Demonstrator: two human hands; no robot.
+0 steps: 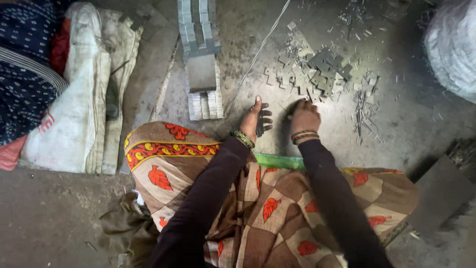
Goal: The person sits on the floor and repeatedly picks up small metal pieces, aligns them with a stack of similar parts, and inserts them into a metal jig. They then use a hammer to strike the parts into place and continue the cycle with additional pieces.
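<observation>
In the head view, the person sits on a grey concrete floor [396, 129] and both arms in dark sleeves reach forward over a patterned cloth with red leaves [267, 198].

The left hand [254, 120] rests open on the floor, with the thumb pointing away and the fingers spread to the right. Under these fingers there seems to be a small dark metal piece [260, 124], but I cannot tell if the fingers press it or only lie beside it. Green and gold bangles [242, 138] are on this wrist.

The right hand [304, 116] is curled, with the fingers bent together and turned down to the floor. The fingertips are hidden, so I cannot tell if they clamp something. Red and green bangles [304, 136] are on this wrist.

Just beyond the right fingers lies a loose pile of flat stamped metal plates [317, 74]; its nearest pieces are almost touching the knuckles. Thin metal slivers [364, 114] lie to the right of these fingers.

Beyond the left fingers and a little to the left stands a neat stack of metal plates [201, 64]. A thin wire [258, 54] runs between the stack and the pile. Far left of both hands lie white sacks [84, 99].
</observation>
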